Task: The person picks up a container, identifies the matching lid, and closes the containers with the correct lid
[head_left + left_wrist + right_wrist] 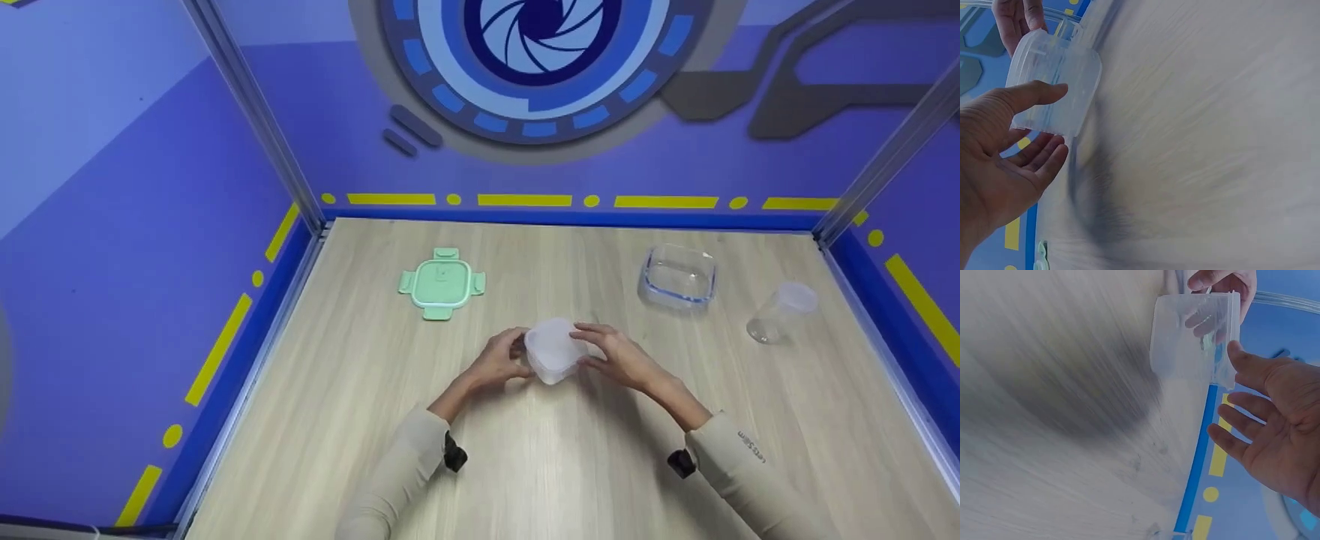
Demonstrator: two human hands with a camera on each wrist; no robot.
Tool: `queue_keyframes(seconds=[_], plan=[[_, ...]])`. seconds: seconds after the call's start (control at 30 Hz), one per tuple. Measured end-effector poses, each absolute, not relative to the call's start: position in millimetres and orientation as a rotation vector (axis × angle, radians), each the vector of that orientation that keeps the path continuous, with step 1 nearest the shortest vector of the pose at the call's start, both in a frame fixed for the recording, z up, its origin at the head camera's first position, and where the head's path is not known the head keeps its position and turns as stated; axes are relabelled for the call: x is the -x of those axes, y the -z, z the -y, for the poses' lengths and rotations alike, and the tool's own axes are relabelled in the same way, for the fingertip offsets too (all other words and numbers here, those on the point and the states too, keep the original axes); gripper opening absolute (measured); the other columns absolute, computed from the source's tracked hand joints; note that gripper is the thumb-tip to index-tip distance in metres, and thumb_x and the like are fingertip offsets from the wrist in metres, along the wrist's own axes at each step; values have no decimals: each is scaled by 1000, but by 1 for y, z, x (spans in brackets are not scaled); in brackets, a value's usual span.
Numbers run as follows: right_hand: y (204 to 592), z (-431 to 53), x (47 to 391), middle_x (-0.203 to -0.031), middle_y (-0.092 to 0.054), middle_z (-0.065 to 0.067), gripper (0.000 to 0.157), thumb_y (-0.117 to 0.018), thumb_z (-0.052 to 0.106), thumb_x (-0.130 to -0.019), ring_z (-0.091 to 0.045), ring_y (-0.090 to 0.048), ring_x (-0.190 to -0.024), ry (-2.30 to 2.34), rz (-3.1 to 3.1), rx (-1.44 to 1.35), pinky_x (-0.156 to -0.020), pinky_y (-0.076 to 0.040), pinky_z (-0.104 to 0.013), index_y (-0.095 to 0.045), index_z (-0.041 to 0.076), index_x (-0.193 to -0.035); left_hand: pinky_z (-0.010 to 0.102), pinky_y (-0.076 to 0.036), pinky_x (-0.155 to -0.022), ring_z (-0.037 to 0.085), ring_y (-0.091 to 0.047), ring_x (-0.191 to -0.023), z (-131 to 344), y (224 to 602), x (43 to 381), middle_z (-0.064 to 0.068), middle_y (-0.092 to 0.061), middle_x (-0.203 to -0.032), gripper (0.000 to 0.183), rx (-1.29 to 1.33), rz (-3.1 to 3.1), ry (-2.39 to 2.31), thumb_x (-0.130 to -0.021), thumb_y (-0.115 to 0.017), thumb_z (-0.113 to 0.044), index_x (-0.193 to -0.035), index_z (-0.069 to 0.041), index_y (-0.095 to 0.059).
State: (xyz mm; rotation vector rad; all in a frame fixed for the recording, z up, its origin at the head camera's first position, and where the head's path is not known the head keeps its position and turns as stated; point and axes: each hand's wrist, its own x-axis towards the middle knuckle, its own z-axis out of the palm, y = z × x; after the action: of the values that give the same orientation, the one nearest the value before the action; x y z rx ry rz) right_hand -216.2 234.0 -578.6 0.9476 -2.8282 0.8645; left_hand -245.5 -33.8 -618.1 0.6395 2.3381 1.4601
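A translucent plastic container (553, 349) with a matching lid (1234, 332) on top is between both hands, over the middle of the table. My left hand (495, 361) holds it from the left; in the left wrist view the thumb (1039, 94) lies across its wall, with the fingers on the far side. At the right side, my right hand (626, 360) touches it. In the right wrist view, that hand's thumb (1241, 354) meets the lid's edge, while the other fingers (1241, 419) are loosely extended. Whether the container's base touches the table cannot be told.
A green lid with four side clips (442, 285) lies on the wooden table (525, 465) at back left. At back right stands a clear glass container (679, 277). A clear jar with a whitish lid (784, 311) is farther right. Blue walls (480, 172) border the table.
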Motion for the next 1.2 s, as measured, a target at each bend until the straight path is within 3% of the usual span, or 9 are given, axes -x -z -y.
queue_keyframes(seconds=[0.13,0.23,0.33,0.43,0.5,0.57,0.77,0.9,1.2], plan=[[581,-233,214,-124,-67,-23,31,-73,-4,-89,-41,-64,-117,-870,2753,-860,-94,-55,-54,-69,-3,-120,44,-57,-96,32,-66,-111,36,613,242,19,-67,-119,51,-637,-2398,-1426,-78,-83,2,-124,3,-62],[583,-232,213,-117,-68,-18,27,-73,-7,-88,-35,-68,-107,-887,2716,-803,-84,-59,-49,-72,-2,-114,42,-58,-95,31,-67,-111,35,610,243,18,-67,-118,50,-626,-2384,-1418,-77,-84,2,-122,3,-60],[585,-232,213,-114,-69,-17,24,-70,-10,-88,-34,-69,-104,-895,2710,-786,-81,-59,-47,-73,-3,-111,40,-53,-105,31,-60,-127,33,610,248,17,-59,-137,70,-643,-2315,-1423,-77,-84,3,-138,-1,-50],[585,-233,214,-115,-69,-19,22,-67,-9,-91,-35,-69,-106,-897,2725,-795,-86,-59,-49,-72,-4,-112,42,-43,-117,32,-44,-147,30,612,255,16,-42,-158,96,-669,-2208,-1444,-76,-82,8,-157,-7,-32],[584,-232,213,-118,-69,-20,21,-66,-4,-94,-37,-68,-111,-901,2747,-793,-91,-57,-51,-72,-4,-114,44,-38,-121,33,-36,-152,29,613,259,15,-36,-164,104,-686,-2155,-1450,-76,-81,10,-161,-8,-23],[582,-232,212,-123,-68,-21,24,-67,5,-97,-39,-66,-117,-906,2774,-789,-96,-55,-54,-70,-5,-119,47,-37,-121,34,-37,-152,27,615,262,15,-37,-163,105,-699,-2133,-1445,-75,-80,11,-161,-9,-23],[578,-227,202,-137,-62,-27,57,-76,28,-92,-46,-58,-129,-886,2864,-732,-103,-51,-57,-62,-10,-132,45,-42,-117,32,-50,-143,24,620,261,14,-50,-152,98,-729,-2178,-1431,-75,-85,5,-156,-11,-34],[576,-223,202,-139,-60,-29,64,-80,27,-88,-48,-57,-129,-946,2909,-676,-103,-50,-59,-59,-12,-134,42,-43,-117,29,-51,-142,24,620,257,11,-51,-151,96,-716,-2198,-1426,-75,-87,1,-155,-12,-36],[570,-219,206,-135,-62,-29,62,-83,23,-84,-48,-59,-126,-804,2926,-719,-101,-52,-59,-62,-12,-130,39,-43,-117,30,-50,-143,26,619,257,12,-50,-152,94,-694,-2183,-1412,-76,-87,0,-154,-12,-36]])
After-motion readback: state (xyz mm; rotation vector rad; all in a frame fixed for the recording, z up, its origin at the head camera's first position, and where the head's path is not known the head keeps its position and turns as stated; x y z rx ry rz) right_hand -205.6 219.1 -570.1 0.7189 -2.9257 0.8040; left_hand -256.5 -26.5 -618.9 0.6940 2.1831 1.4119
